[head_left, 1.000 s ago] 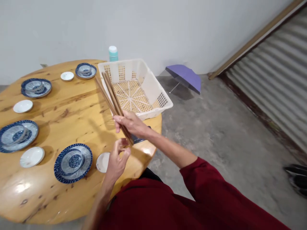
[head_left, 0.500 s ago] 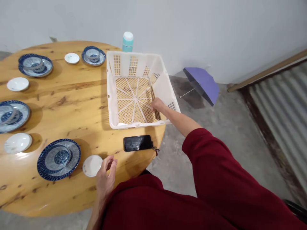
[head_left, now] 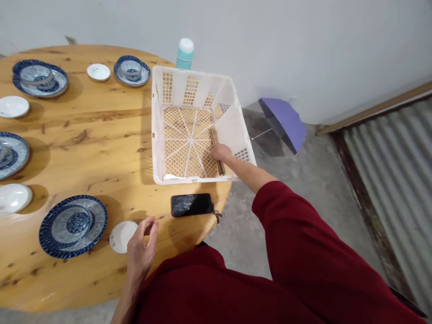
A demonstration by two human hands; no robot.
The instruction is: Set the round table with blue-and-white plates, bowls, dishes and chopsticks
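Inside the basket, right hand, fingers around chopsticks; outside, left hand, fingers loosely parted

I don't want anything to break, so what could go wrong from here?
The phone lies near the edge of the table, so a bump might send it to the floor. The left hand is right by a small white dish and could knock it. The basket stands close to the edge too, so leaning on it might tip it.
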